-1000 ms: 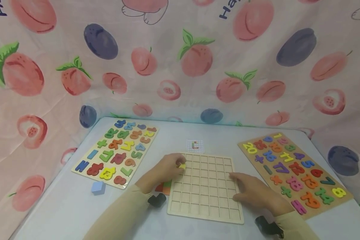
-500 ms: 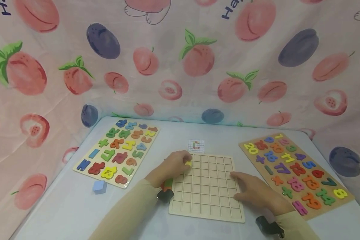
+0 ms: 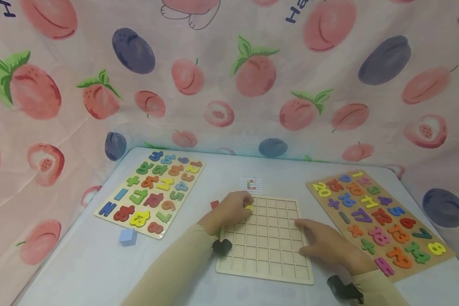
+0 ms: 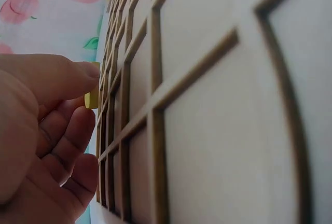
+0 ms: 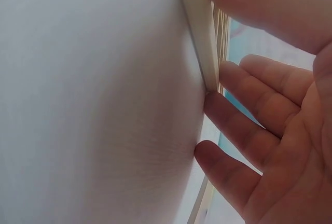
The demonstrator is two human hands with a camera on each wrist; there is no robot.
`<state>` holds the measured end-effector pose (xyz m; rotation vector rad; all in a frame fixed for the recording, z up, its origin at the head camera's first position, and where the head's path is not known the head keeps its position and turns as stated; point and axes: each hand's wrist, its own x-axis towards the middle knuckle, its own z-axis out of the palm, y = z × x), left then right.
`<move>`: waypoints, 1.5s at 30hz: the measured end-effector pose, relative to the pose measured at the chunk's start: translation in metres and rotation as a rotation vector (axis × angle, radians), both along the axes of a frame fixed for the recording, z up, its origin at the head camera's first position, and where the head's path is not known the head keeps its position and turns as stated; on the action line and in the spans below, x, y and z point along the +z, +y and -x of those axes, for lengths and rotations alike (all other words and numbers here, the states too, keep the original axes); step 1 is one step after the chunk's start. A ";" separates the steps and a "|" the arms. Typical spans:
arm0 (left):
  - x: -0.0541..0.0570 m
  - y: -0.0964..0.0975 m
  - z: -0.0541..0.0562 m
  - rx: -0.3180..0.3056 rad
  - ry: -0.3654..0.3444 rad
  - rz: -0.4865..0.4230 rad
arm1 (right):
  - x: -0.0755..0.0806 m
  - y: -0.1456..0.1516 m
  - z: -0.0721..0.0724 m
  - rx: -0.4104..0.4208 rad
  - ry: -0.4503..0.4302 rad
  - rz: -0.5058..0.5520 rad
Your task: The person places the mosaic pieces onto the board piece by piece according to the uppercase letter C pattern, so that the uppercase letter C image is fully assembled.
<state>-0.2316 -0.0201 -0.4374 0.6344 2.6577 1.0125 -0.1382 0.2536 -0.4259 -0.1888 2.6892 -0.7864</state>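
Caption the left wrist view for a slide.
A left hand pinches a small yellow block close to a pale wooden board with raised ridges forming a grid.

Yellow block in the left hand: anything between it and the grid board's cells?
Nothing visible. The left hand pinches the yellow block near the grid board's far-left corner, hiding that corner. The right hand is at the right edge, out of the way.

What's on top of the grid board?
The left hand pinches a yellow block at the far left corner of the board; whether it's seated is unclear. The right hand is at the right edge. Squares under the left hand are covered.
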 end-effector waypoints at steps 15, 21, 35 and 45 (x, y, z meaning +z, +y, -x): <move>-0.005 0.007 0.002 -0.009 0.019 -0.012 | 0.001 0.001 0.000 0.045 0.054 -0.012; -0.006 0.009 0.002 -0.004 0.025 0.006 | 0.001 0.001 -0.001 0.043 0.055 0.001; -0.005 0.009 0.002 0.016 -0.010 0.019 | 0.001 -0.001 -0.001 0.024 0.036 0.005; 0.002 0.001 -0.002 0.019 -0.052 0.002 | 0.000 0.000 -0.001 0.021 0.043 -0.004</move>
